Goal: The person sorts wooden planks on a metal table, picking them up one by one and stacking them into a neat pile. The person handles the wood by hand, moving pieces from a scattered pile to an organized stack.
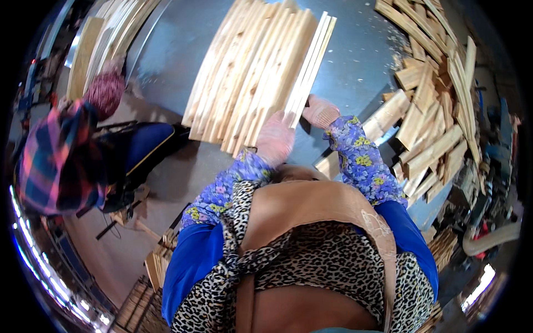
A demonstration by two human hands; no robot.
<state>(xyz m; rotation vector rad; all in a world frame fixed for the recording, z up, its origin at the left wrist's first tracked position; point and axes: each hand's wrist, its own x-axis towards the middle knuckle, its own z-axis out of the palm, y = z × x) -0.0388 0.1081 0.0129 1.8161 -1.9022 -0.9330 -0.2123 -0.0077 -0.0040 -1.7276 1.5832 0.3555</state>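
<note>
L hand (276, 140), gloved, at plank row's (250, 72) near R corner, on pale strips' (312, 64) near end; R hand (321, 112), gloved, just R of strips, fingers bent. Can't tell if either grips. Strips lie along row's R side. Scrap pile (430, 111) well R of row; co-worker (61, 161) L.

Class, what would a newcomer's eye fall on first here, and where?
A row of pale wooden boards on the blue-grey tabletop, top centre, with the left hand and right hand near its lower right corner. Next, a jumbled heap of wood offcuts along the right; then violet floral sleeves at mid-picture.
</note>
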